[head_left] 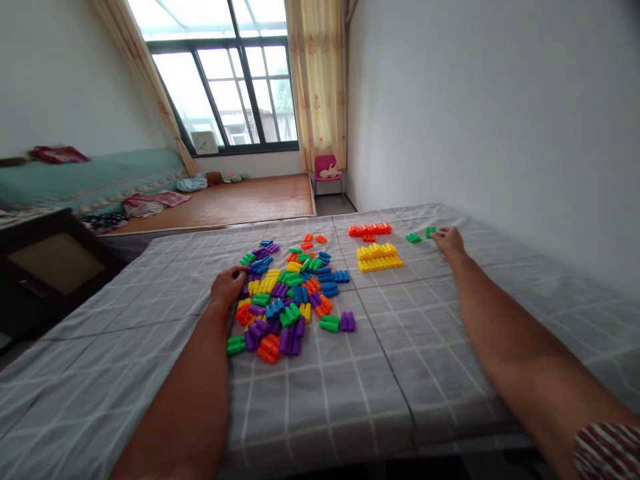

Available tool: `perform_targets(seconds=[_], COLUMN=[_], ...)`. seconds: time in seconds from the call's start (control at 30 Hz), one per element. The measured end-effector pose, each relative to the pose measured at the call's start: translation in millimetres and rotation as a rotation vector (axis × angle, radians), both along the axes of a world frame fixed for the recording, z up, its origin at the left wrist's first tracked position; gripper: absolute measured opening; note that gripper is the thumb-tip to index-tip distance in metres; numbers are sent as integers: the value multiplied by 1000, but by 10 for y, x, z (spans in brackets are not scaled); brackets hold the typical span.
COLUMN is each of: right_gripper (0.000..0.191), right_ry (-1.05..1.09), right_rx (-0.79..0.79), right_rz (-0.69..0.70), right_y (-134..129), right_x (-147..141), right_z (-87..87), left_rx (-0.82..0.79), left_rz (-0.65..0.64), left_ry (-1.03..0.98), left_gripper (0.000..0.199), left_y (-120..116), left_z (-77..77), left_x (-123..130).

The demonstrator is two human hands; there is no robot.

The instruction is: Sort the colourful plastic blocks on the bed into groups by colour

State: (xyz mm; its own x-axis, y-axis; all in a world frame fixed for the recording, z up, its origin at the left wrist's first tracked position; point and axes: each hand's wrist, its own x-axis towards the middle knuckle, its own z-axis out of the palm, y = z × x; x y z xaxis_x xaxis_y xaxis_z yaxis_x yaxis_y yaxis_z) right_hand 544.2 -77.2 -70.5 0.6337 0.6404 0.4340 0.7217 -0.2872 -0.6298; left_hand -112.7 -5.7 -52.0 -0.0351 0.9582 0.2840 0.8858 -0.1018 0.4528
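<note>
A loose heap of plastic building blocks [290, 313] in purple, green, blue, orange and yellow, shaped like joined tubes, covers the middle of the bed. At the heap's left edge is my left hand [229, 285], fingers bent in and closed at a purple building block [247, 269], partly hidden by them. Far to the right, my right hand [450, 241] pinches a green building block [431, 233] at the sheet. Just left of it lies another green block [413, 237]. Rows of yellow blocks [380, 257] and orange blocks [370, 230] sit between the heap and my right hand.
A grey checked sheet [330, 393] covers the surface under the blocks. The white wall [500, 120] rises along the right side. Beyond stand a brown-topped bed [240, 200], a pink chair [326, 164] and a window. A dark cabinet [45, 267] is at the left.
</note>
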Motion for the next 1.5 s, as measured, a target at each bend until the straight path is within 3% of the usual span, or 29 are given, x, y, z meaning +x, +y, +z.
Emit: perform_targets(seconds=[0.1,0.23,0.47,0.87,1.1,1.2,1.33,1.4,1.5], right_gripper=[36,24,33,40,42,38,31,30,26], right_ry=[30,-57,-184,-164,-139,-206,-351,-376,-375], right_rx=[-101,-229,-337,-330,-337,-190,92,150,89], right_rz=[14,93,24,100,72,-6,61,236,636], right_y=[-10,-11,-71,-116,-150,-164,-108,-81,-72], right_x=[-10,-119,-176,-121,-158,-226,-618,-1023,-1806], right_z=[-89,-69,-33,-146,-82,27,289,419,538], left_rx=[-8,-43,-41,-33,-37,-30,-41,-39,-29], left_rz=[5,2,-16,-44,-26,-20,-11,-12,-3], left_ry=[-10,-12,0,-24,-31,-35,-41,-44,-45], left_gripper=[35,37,39,39,39,37,35,35,34], left_y=[-14,-44,-46,-2,-20,-41,-53,-61,-78], left_z=[17,58,73,21,11,9,2,6,20], left_x=[-5,1,2,-48,-11,18,45,59,81])
